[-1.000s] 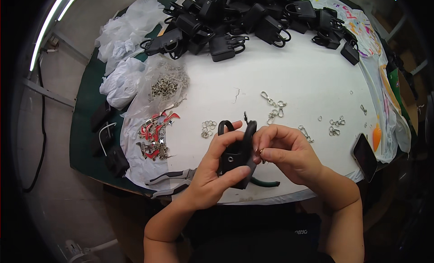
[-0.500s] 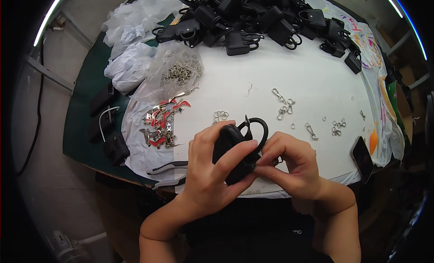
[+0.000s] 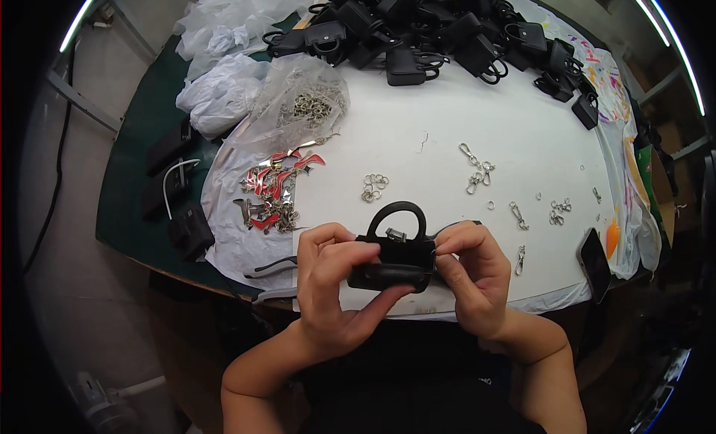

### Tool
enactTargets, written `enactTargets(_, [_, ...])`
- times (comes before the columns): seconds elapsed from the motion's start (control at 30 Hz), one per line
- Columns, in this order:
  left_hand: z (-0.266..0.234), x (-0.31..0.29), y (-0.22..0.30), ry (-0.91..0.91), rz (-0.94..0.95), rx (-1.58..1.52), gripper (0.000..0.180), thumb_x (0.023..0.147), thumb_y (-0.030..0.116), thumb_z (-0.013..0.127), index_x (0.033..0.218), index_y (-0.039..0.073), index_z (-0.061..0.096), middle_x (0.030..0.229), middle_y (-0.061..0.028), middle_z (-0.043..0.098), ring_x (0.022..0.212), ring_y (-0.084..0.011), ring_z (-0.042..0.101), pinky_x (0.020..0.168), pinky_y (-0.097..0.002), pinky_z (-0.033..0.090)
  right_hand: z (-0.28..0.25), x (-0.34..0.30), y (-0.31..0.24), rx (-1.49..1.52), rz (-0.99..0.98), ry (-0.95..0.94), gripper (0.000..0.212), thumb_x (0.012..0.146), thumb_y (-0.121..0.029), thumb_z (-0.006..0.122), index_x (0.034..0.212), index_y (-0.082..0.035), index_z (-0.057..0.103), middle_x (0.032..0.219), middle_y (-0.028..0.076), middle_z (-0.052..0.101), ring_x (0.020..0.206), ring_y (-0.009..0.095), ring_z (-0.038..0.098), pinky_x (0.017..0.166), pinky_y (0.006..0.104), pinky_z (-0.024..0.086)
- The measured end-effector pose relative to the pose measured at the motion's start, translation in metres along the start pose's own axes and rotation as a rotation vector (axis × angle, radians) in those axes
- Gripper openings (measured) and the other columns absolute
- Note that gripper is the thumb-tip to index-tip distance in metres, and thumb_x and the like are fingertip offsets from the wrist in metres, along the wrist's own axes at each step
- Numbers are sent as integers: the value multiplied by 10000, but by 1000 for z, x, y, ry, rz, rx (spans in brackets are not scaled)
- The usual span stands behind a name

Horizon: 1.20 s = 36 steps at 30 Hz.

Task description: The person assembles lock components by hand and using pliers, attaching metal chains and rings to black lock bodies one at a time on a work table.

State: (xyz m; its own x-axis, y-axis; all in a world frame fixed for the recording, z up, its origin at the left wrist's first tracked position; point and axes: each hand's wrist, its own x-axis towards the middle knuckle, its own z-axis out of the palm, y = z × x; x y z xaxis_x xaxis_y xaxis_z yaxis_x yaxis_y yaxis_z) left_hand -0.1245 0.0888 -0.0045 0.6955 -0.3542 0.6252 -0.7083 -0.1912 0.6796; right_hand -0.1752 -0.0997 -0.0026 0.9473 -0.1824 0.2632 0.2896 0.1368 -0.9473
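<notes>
Low over the near edge of the work surface, I hold a small black handbag (image 3: 395, 277) with a rounded handle standing up at its far side. My left hand (image 3: 328, 288) is closed round its left end, the thumb along the near side and fingers at the top opening. My right hand (image 3: 475, 281) pinches the bag's right edge between thumb and forefinger; any small part there is too small to make out. A silver metal piece (image 3: 396, 235) shows inside the handle loop. Grey-and-black plier handles (image 3: 274, 268) lie beside my left hand, partly hidden behind it.
Many black mini handbags (image 3: 403, 67) are heaped at the back. A clear bag of metal rings (image 3: 313, 106) and red-and-silver charms (image 3: 272, 184) lie left. Silver rings (image 3: 373, 186), swivel clasps (image 3: 477, 169) and another clasp (image 3: 520, 260) lie on the white sheet. A phone (image 3: 594, 264) rests right.
The handbag has turned from standing on end to lying crosswise with its opening showing. My right hand has moved up to its right edge, and a swivel clasp beside that hand now shows.
</notes>
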Motion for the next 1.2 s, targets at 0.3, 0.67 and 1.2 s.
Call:
enactTargets(0.3, [-47, -29, 5, -285, -101, 105, 505, 591, 111, 912, 1003, 78, 623, 1018, -91, 614, 932, -310, 588, 763, -418, 490, -17, 7, -14, -770, -400, -367, 252, 758, 61, 754, 941, -15, 599, 914, 97, 594, 769, 273, 543, 677, 354, 440])
enactTargets(0.67, [-71, -47, -32, -471, -155, 635, 326, 738, 195, 821, 929, -6, 650, 1163, -193, 537, 1053, -369, 531, 888, -449, 467, -14, -3, 5, -576, -356, -345, 247, 740, 60, 786, 914, -28, 634, 886, 82, 588, 763, 232, 538, 670, 334, 438])
enactTargets(1.2, [-102, 3, 36, -610, -50, 736, 407, 437, 141, 830, 718, -24, 586, 1234, -202, 604, 1021, -368, 588, 786, -478, 482, -5, -13, 20, -547, -496, -311, 262, 741, 16, 809, 933, -43, 641, 889, 75, 604, 763, 233, 552, 643, 324, 452])
